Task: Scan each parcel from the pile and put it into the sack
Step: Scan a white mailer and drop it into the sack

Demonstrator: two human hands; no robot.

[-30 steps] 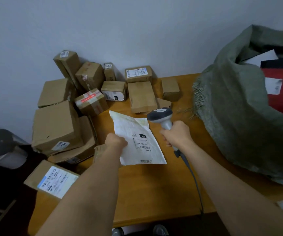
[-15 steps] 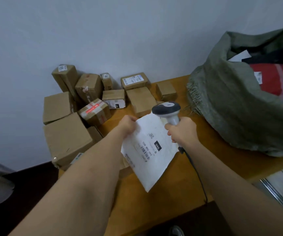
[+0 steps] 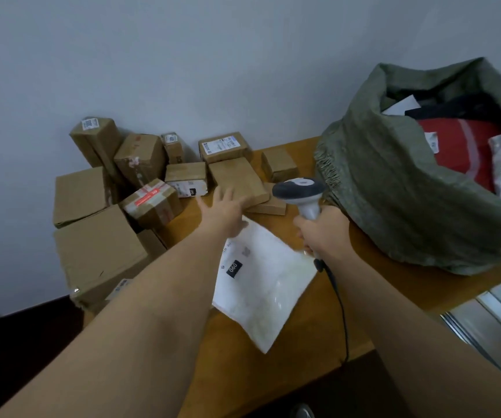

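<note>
Beyond the spread fingers of the empty left hand (image 3: 223, 211) lies the box pile (image 3: 164, 179). Right hand (image 3: 323, 232) grips scanner (image 3: 299, 191); white mailer (image 3: 262, 285) seems pinched beneath. Next, probably: mailer into sack (image 3: 393, 188).

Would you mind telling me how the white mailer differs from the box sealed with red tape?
The white mailer is a flat, soft pouch; the red-taped box is a rigid brown carton. The mailer lies apart on the table near the right hand, while the box sits tilted in the pile. Both carry labels.
</note>
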